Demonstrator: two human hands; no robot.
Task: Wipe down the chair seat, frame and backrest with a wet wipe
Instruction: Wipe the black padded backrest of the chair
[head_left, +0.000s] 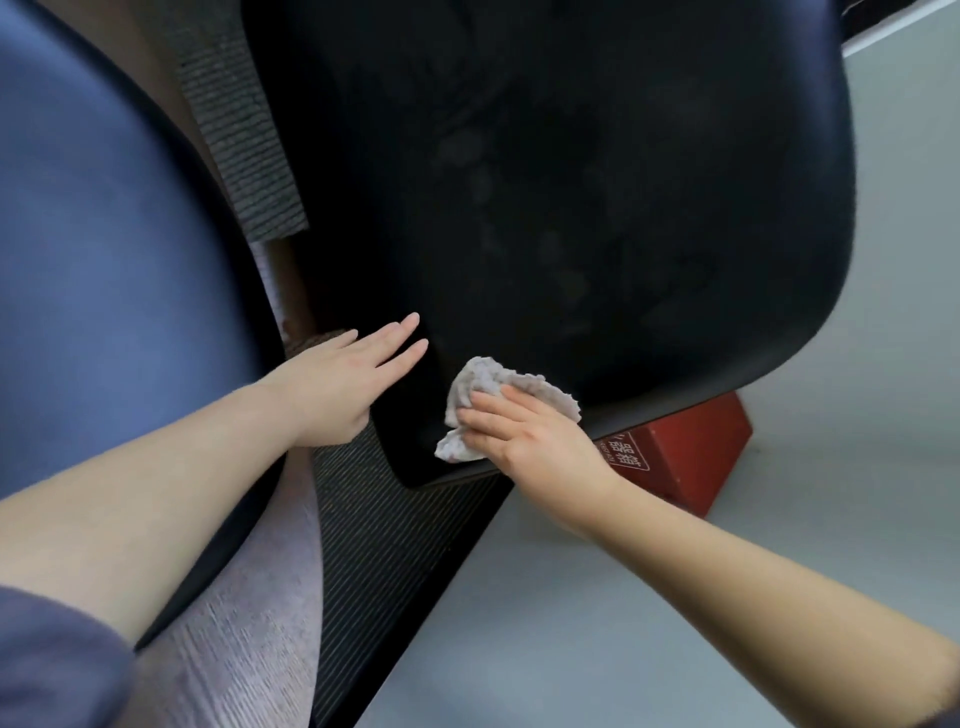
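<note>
A black chair shell (571, 208) fills the upper middle of the view, its smooth surface marked with faint wet smears. A crumpled white wet wipe (488, 382) lies against the chair's near lower edge. My right hand (524, 431) presses the wipe onto that edge with its fingers spread over it. My left hand (343, 379) rests flat on the chair's left corner, fingers straight and together, holding nothing.
A blue chair (93, 260) with a black rim stands close on the left. A red box (685, 441) with white characters sits under the black chair's right edge. Dark ribbed carpet (395, 545) and a pale grey floor (675, 623) lie below.
</note>
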